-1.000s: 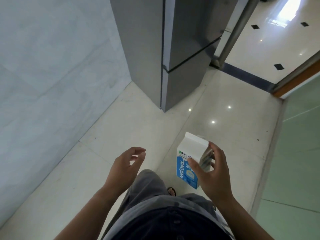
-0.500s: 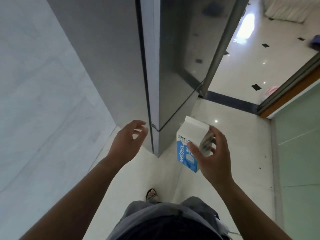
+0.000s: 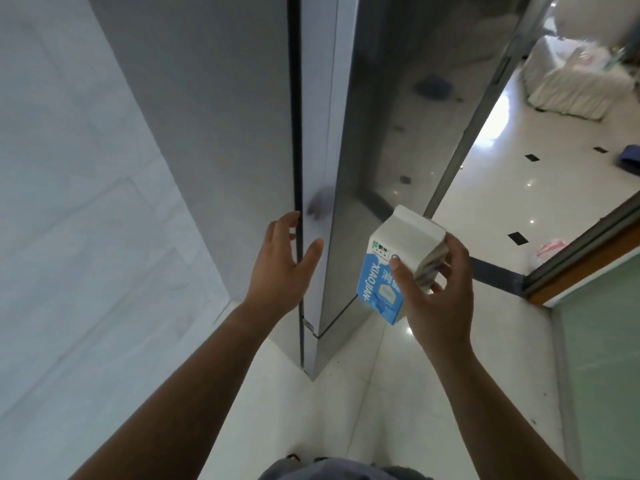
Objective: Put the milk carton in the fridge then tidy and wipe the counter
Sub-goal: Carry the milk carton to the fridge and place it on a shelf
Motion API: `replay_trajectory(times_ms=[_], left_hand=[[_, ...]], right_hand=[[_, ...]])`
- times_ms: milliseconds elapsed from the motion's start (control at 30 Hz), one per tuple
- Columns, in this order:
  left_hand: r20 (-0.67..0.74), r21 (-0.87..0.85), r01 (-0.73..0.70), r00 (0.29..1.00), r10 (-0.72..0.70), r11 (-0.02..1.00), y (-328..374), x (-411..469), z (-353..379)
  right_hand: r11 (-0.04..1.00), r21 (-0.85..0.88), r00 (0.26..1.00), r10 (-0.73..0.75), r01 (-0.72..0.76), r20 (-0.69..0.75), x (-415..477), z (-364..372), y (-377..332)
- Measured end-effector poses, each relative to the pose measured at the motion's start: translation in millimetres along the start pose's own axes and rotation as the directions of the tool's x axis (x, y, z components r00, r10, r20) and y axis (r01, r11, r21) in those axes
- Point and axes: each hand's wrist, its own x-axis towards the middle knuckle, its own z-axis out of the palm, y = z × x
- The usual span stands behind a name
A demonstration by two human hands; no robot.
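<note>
1. Nearest, I see grey clothing [image 3: 332,469] at the bottom edge, with both forearms reaching forward over pale floor tiles [image 3: 381,410].
2. The right hand [image 3: 440,296] grips the milk carton [image 3: 391,268], thumb on its blue-and-white front and fingers curled round the far side. The carton is tilted in mid-air, just before the fridge [image 3: 398,133].
3. The left hand [image 3: 280,268] is spread, fingers straight, at the door's edge seam. I cannot tell if it touches.
4. The grey fridge is closed, with a marble wall [image 3: 69,202] to its left.
5. Farthest are black diamond insets [image 3: 517,238].
</note>
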Motion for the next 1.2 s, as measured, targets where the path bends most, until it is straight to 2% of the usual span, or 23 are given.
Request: replay_trajectory(times_ms=[200,333,800,1200], left_hand=[[-0.044,-0.127,0.005,0.999,-0.011,0.992,11.0,11.0,3.6],[-0.018,-0.185,-0.011,1.0,0.008,0.983,14.3,16.6,7.7],[-0.062,-0.197,-0.035,0.998,0.023,0.98,8.9,22.6,14.4],[-0.099,-0.138,0.016,0.995,-0.03,0.99,21.1,15.4,17.9]], right_hand=[[1.0,0.013,1.0,-0.001,0.001,0.018,14.6,7.6,-3.7],[1.0,0.016,1.0,0.003,-0.003,0.007,10.8,14.3,-4.4],[1.0,-0.001,0.997,0.022,-0.022,-0.081,-21.3,4.9,-5.5],[0.996,0.026,0.996,0.081,-0.08,-0.039,-58.0,-39.1,22.3]])
